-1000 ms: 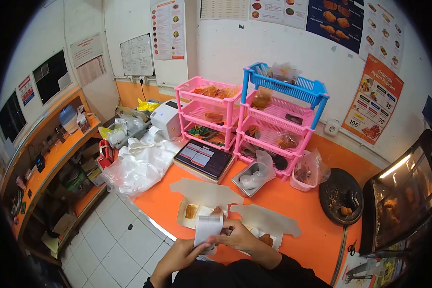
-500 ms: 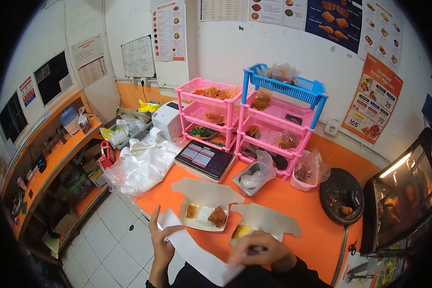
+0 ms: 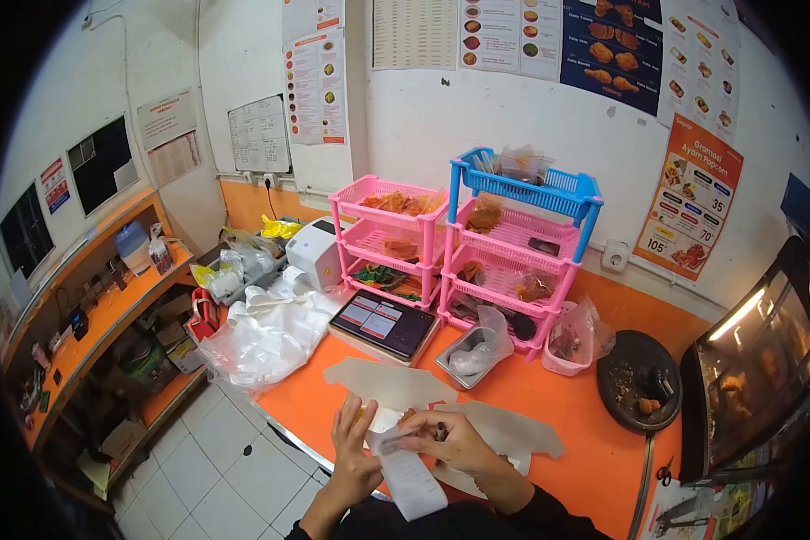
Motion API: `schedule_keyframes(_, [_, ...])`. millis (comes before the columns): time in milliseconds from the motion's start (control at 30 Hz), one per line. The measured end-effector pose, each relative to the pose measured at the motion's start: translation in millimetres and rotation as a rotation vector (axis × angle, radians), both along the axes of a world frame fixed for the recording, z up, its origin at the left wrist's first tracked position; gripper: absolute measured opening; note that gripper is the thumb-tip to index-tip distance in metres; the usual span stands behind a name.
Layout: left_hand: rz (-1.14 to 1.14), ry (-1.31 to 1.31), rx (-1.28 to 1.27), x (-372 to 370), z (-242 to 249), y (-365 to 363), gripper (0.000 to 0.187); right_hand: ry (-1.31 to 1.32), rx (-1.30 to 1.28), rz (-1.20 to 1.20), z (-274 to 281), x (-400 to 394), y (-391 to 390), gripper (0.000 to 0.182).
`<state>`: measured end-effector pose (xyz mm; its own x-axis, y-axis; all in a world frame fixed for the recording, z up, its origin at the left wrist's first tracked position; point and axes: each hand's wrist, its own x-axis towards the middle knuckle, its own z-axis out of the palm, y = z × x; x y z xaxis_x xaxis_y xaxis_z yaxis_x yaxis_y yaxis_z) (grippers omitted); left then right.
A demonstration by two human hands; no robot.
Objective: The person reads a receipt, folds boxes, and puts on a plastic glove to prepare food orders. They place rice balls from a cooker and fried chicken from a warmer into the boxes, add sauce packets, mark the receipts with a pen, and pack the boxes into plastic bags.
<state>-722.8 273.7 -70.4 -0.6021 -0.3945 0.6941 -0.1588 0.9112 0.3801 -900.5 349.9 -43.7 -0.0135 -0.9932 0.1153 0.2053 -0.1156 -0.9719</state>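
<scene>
A long white paper receipt hangs between my hands, its upper end bent over. My left hand grips its left edge, with the fingers pointing up. My right hand pinches the upper end, and a small dark object shows among its fingers. Behind my hands stands an open cardboard food box, its lid raised and its contents mostly covered by my fingers. To the right, a second open box lies partly under my right hand.
A tablet lies behind the boxes, beside white plastic bags and a label printer. Pink stacked racks hold packets. A metal tray, a black round dish and a lit food display stand to the right.
My hands have come together over the left box. The receipt, stretched out between them before, now hangs down with its top folded. The camera view has tilted up slightly.
</scene>
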Motion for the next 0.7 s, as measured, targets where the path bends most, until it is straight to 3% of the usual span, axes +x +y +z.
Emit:
schedule_keyframes(67, [-0.050, 0.091, 0.068, -2, 0, 3, 0.022, 0.104, -0.053, -0.165, 1, 6, 1, 0.023])
schedule_keyframes(133, [-0.130, 0.636, 0.740, -12, 15, 9, 0.038, 0.061, -0.092, -0.232, 3, 9, -1, 0.024])
schedule_keyframes(167, [-0.128, 0.637, 0.738, -10, 11, 5, 0.038, 0.018, -0.131, -0.299, 5, 11, -2, 0.026])
schedule_keyframes(233, [-0.551, 0.790, 1.187, -5, -2, -4, 0.051, 0.056, -0.148, -0.310, 8, 16, -4, 0.029])
schedule_keyframes(267, [-0.577, 0.617, 1.191, -3, -6, -5, 0.039, 0.093, -0.164, -0.325, 9, 17, -5, 0.032])
schedule_keyframes(300, [-0.576, 0.618, 1.192, -2, -12, -4, 0.039, 0.093, -0.162, -0.324, 8, 18, -6, 0.032])
schedule_keyframes(367, [-0.163, 0.169, 0.909, -2, -25, -1, 0.028, 0.256, -0.125, -0.338, 6, 17, -10, 0.039])
schedule_keyframes(400, [-0.132, 0.346, 0.828, -9, -8, 4, 0.023, 0.254, -0.117, -0.335, 8, 18, -9, 0.039])
schedule_keyframes(433, [-0.127, 0.345, 0.835, -8, -2, 2, 0.023, 0.258, -0.103, -0.304, 13, 20, -9, 0.043])
schedule_keyframes(500, [0.105, 0.534, 1.038, -5, 4, -1, 0.022, 0.262, -0.078, -0.265, 6, 22, -7, 0.048])
schedule_keyframes(533, [0.082, 0.706, 1.007, -8, 12, -4, 0.017, 0.435, 0.013, -0.122, -6, 19, -6, 0.055])
schedule_keyframes(567, [0.088, 0.713, 1.013, -9, 15, -7, 0.017, 0.608, 0.104, 0.024, -12, 18, -5, 0.062])
schedule_keyframes(600, [0.097, 0.797, 0.967, -8, 17, -11, 0.018, 0.612, 0.183, 0.149, -11, 20, -4, 0.069])
schedule_keyframes(700, [0.138, 0.896, 0.942, -2, 19, -18, 0.022, 0.578, 0.227, 0.111, -5, 30, 0, 0.071])
